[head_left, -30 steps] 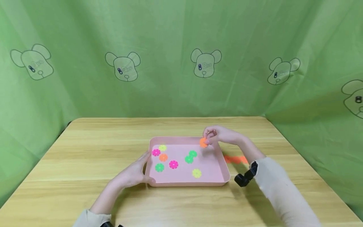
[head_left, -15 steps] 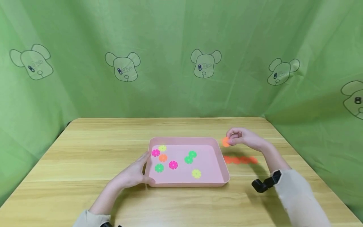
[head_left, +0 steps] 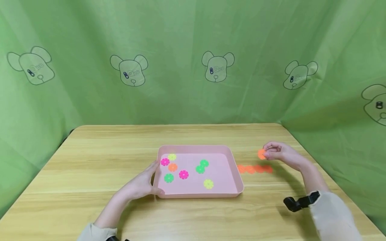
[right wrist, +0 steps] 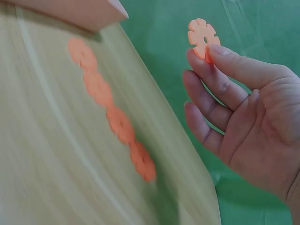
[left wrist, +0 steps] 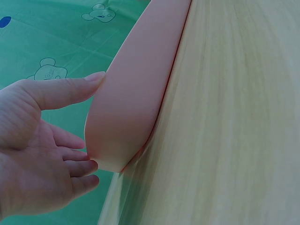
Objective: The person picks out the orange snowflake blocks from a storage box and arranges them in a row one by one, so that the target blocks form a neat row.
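My right hand (head_left: 281, 154) pinches an orange notched building disc (right wrist: 202, 36) between thumb and index finger, raised above the table at the right. Below it, a row of several orange discs (right wrist: 119, 124) lies on the wood, running right from the pink tray (head_left: 196, 195). My left hand (head_left: 140, 185) rests against the tray's left end. In the left wrist view its thumb tip touches the rim and its fingertips meet the wall near the corner. Inside the tray lie loose discs: pink (head_left: 183, 174), yellow (head_left: 208, 184), green (head_left: 169, 178) and orange (head_left: 173, 167).
The wooden table (head_left: 105, 150) extends on all sides of the tray. Behind it and along both sides hangs a green curtain (head_left: 181, 100) printed with bear heads. A black wrist camera (head_left: 297, 203) sits on the right forearm.
The right hand has carried the orange disc from over the tray's back right corner to the right, past the rim and above the orange row. The left hand stays put.
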Demonstrator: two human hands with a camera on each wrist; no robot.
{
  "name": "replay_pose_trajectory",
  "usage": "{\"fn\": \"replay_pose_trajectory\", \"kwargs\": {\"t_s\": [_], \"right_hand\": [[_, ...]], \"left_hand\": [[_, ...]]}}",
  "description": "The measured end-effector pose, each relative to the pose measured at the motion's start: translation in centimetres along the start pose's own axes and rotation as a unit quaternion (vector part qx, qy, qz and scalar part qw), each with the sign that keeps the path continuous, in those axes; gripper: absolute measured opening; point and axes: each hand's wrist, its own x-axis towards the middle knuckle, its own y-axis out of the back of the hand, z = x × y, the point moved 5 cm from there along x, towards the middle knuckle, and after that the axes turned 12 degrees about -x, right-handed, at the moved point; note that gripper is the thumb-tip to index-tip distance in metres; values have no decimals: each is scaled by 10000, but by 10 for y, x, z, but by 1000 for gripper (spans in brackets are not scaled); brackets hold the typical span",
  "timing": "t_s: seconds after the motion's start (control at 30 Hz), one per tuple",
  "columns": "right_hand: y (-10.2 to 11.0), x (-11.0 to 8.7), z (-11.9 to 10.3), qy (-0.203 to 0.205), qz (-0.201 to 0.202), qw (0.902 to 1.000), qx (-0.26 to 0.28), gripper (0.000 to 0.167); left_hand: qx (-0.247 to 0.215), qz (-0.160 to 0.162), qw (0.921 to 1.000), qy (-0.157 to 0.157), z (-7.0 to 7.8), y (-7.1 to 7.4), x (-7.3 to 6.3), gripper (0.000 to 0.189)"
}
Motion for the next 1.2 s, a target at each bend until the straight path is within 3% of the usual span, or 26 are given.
{"fn": "replay_pose_trajectory", "kwargs": {"t_s": [0.53,0.8,1.2], "right_hand": [[18,-35,52,-411,311,9986,-101,17],[22,-41,72,-745,413,9964,21,17],[17,-36,81,-1317,473,9869,-808,33]], "left_hand": [[-35,-7,10000,33,2,-1,-3,104],[-3,-28,10000,-9,3,0,-2,105],[-63,-17,10000,-16,3,-1,-4,106]]}}
